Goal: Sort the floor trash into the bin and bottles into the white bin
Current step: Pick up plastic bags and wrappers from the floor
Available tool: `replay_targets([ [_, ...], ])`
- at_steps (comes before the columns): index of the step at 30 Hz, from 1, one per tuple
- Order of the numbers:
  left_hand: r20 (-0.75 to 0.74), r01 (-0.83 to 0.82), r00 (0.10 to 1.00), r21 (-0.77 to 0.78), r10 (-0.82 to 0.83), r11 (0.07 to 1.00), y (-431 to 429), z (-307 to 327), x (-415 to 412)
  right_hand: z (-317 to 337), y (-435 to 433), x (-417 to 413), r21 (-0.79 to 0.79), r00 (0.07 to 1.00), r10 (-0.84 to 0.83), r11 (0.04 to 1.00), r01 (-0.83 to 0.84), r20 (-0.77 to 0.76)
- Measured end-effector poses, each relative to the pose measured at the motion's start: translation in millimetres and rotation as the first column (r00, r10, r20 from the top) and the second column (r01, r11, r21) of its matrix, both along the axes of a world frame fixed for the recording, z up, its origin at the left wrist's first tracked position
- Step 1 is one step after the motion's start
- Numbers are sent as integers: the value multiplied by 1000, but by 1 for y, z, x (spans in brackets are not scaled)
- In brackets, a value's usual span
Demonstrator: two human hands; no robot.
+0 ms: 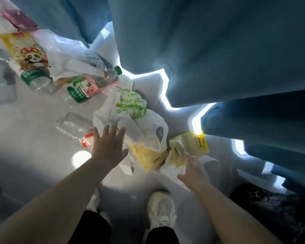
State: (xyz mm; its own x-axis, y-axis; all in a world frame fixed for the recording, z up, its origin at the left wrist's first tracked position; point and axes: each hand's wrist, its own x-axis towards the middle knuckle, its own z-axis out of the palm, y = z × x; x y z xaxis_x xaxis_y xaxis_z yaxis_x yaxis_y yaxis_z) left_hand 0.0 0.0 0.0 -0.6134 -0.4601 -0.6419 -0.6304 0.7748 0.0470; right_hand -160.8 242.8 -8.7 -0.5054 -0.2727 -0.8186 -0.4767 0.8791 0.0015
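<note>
**Both hands spread open over the floor litter**

The left hand hangs flat over the trash, fingers straight and fanned apart, gripping nothing. Its fingertips lie over the edge of a crumpled white plastic bag with green print, and just to its left a clear bottle with a red label lies on its side on the pale floor.

The right hand is also released, fingers stretched forward toward a crinkled clear pouch with a yellow top. The blur hides whether it touches the pouch. Between the two hands lies a flat yellow packet, partly under the white bag.

Farther out to the left, more litter lies in a loose heap: a bottle with a green cap, a crushed bottle with a green label, another green-labelled bottle, and a yellow wrapper printed with a panda among clear plastic film.

Blue curtains hang along the far and right sides, with light showing beneath them. A white shoe stands on the floor between the forearms.
</note>
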Motion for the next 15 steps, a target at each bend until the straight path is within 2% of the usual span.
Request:
replay_targets([
  [4, -46, -81, 996, -1, 81, 997, -8, -22, -17, -25, 8, -3, 30, 992, -125, 992, 125, -9],
  [8, -187, -27, 982, -57, 16, 998, 0, -40, -24, -49, 17, -1, 86, 978, -190, 977, 197, -86],
  [10, -161, 0, 987, -45, -7, 999, 3, -47, -27, -59, 24, -3, 110, 956, -255, 956, 271, -144],
  [13, -91, -4, 996, 3, 4, 1000, 7, -55, -31, -69, 34, -2, 59, 923, -367, 925, 375, -120],
  [15, -74, -8, 997, 5, 8, 1000, 8, -59, -33, -71, 38, -2, 79, 927, -336, 933, 352, -169],
])
